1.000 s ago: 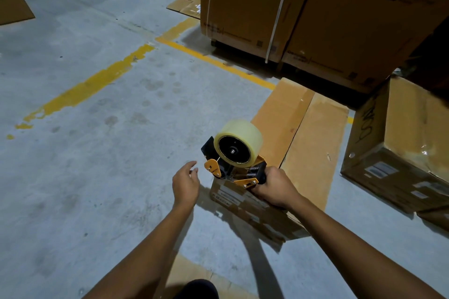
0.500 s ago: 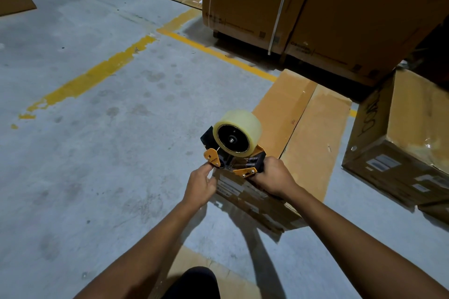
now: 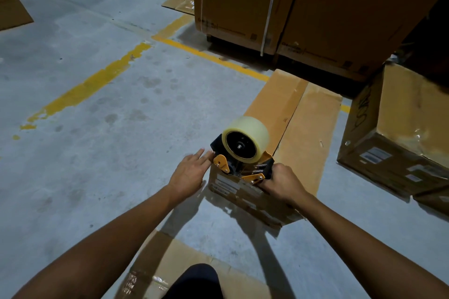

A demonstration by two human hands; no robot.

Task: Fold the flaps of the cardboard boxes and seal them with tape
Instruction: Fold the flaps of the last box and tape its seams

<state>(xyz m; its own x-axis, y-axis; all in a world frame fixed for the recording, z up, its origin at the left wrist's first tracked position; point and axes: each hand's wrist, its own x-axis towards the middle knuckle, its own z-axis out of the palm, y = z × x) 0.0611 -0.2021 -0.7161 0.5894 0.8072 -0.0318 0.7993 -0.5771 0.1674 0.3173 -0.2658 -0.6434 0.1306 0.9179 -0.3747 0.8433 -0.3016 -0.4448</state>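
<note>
A long cardboard box (image 3: 312, 133) lies on the gray floor (image 3: 97, 153). Its near end is close to the person and its far end points at the big boxes (image 3: 243, 0) at the back. The two top flaps are folded down flat, and a thin dark gap runs between them. White stickers are on the near end of the box.

A tape gun (image 3: 239, 168) sits on top of the box at its near end, right over the gap. It is black and orange, with a fat roll of clear tape (image 3: 245, 139) on it.

The right hand (image 3: 281, 182) has a tight grip, with its fingers curled round the handle of the tape gun. The left hand (image 3: 190, 173) has a wide grip, with straight fingers. Its fingertips touch the near left corner of the box, just beside the front of the tape gun.

A yellow line (image 3: 92, 87) is painted on the floor to the left of the box. Another brown box (image 3: 401, 128) sits on the floor just to the right. A flat piece of cardboard (image 3: 175, 267) lies on the floor close to the person.
</note>
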